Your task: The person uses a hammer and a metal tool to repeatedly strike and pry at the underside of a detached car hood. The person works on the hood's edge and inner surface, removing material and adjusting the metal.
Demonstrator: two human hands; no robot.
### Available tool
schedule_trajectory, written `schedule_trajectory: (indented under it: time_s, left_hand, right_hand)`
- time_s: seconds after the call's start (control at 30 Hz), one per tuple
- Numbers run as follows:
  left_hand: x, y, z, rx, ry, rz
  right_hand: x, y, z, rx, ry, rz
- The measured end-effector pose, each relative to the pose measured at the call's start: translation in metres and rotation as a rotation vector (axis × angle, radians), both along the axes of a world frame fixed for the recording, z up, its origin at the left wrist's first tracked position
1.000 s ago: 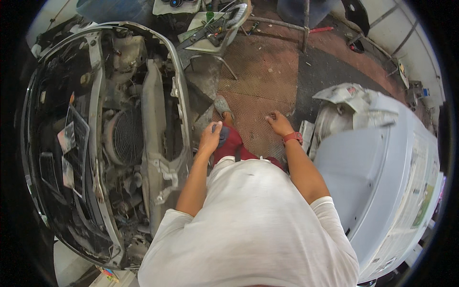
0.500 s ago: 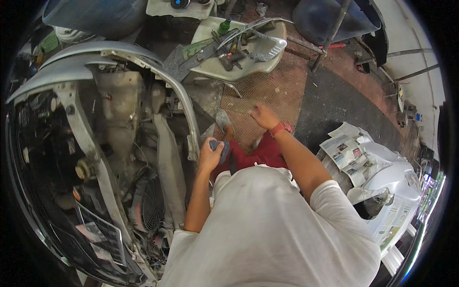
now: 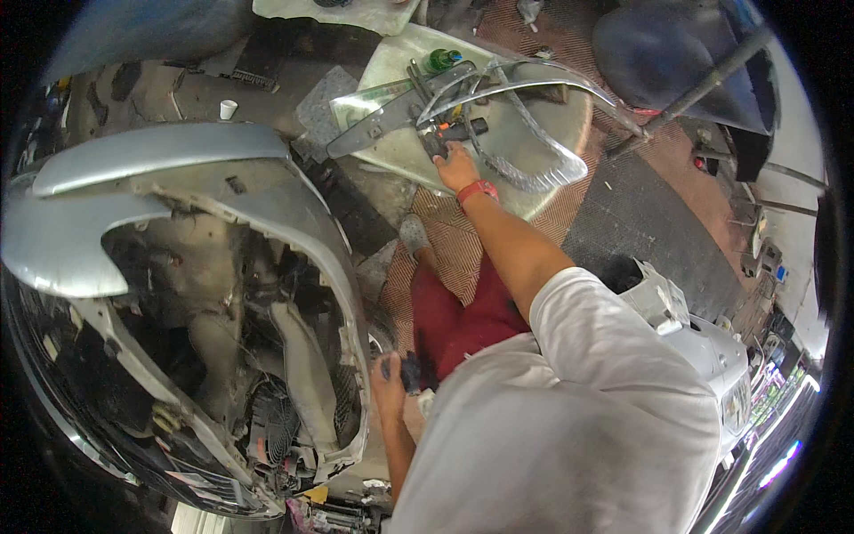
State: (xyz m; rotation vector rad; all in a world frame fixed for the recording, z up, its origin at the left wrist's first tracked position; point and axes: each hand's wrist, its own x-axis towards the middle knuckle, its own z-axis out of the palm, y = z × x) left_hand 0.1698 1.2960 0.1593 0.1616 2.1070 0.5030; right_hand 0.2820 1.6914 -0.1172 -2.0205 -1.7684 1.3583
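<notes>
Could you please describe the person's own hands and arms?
The left hand and right hand wear no gloves. A red band, perhaps a watch, circles the right wrist; the left has none. The right sleeve is short and white.

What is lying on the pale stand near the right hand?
A green bottle, a grey strip, curved silvery trim and dark tools. What lies under them and the right hand is covered.

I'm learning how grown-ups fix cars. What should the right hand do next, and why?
Perhaps the right hand should close around the dark tool: its fingertips are right at it, though I can't tell whether they grip. The left hand holds a dark pad.
</notes>
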Motion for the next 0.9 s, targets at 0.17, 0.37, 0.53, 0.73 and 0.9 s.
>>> schedule_trajectory:
  time_s: [0.17,0.37,0.53,0.73,0.9]
  left_hand:
    - [0.049,-0.004,-0.023,-0.077,-0.091,0.142]
    - [0.081,0.003,-0.036,-0.235,-0.178,0.186]
    - [0.079,-0.005,-0.039,-0.227,-0.057,0.135]
    - [0.115,-0.027,-0.038,-0.325,-0.019,0.271]
    - [0.153,-0.013,0.009,-0.364,0.003,0.456]
  right_hand:
    - [-0.021,0.044,-0.058,-0.023,-0.039,-0.059]
    - [-0.018,0.082,-0.170,0.127,-0.291,0.099]
    - [0.028,0.110,-0.234,-0.033,-0.032,0.200]
    - [0.022,0.126,-0.159,-0.336,0.608,-0.167]
    - [0.023,0.091,-0.111,-0.192,0.328,0.110]
